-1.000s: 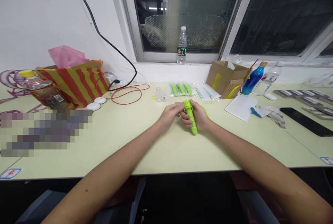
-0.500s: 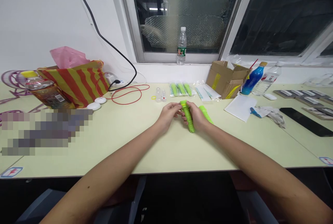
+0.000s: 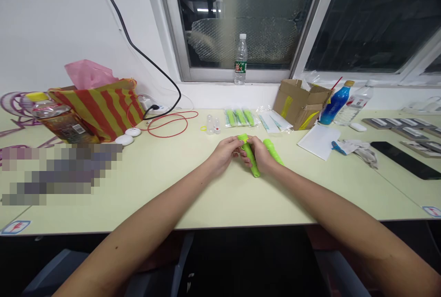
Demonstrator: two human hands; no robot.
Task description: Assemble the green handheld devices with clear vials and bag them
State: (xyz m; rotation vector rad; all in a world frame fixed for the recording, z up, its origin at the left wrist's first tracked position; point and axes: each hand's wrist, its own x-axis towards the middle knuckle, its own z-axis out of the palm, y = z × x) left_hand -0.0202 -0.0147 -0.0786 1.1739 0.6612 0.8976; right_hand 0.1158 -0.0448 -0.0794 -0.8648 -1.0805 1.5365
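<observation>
Both hands meet over the middle of the table around a bright green tube (image 3: 254,167) with a ribbed top end, tilted with its lower end toward me. My right hand (image 3: 262,155) is wrapped round its body. At the ribbed end, my left hand (image 3: 224,152) has thumb and fingers closed on the tube; its fingertips are partly hidden. A second green tube (image 3: 274,152) lies just right of my right hand, partly covered by it. Beyond my left hand are two small clear plastic pieces (image 3: 210,125) and a yellow ring (image 3: 203,128).
Behind lie clear bags with green pieces (image 3: 239,117) and flat packets (image 3: 274,121). An open cardboard box (image 3: 292,104), a blue bottle (image 3: 336,104), white paper (image 3: 319,142) and a glove (image 3: 361,152) are rightward. A red cable (image 3: 168,124) and a striped bag (image 3: 113,113) are leftward.
The tube has shifted and turned slightly, its lower end a little to the right. Both hands keep hold of it, with small finger movements.
</observation>
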